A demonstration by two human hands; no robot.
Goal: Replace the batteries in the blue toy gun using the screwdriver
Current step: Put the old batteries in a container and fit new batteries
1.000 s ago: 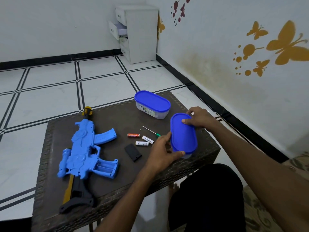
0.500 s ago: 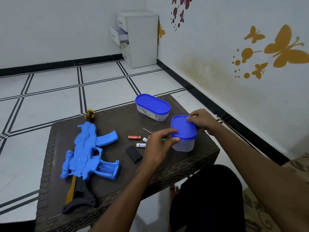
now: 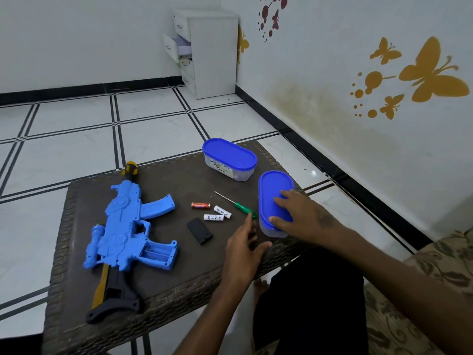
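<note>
The left hand (image 3: 243, 248) has let go of the blue-lidded clear plastic container (image 3: 275, 201), fingers now loose, holding nothing. The right hand (image 3: 302, 217) has shifted onto its lid, fingers flat.

White walls (image 3: 76, 34), black skirting (image 3: 89, 89) along their base. Right wall carries yellow butterfly decals (image 3: 432, 73) and dark red ones (image 3: 273, 14) further off; a yellowish stain (image 3: 307, 103) low down. Floor: white tiles (image 3: 76, 149) with double black lines. Far corner: white drawer cabinet (image 3: 212, 52), two drawers pulled partly out. Near centre: dark brown woven table (image 3: 166, 180). Near right: floral patterned upholstery (image 3: 448, 265). Light even, soft.
</note>
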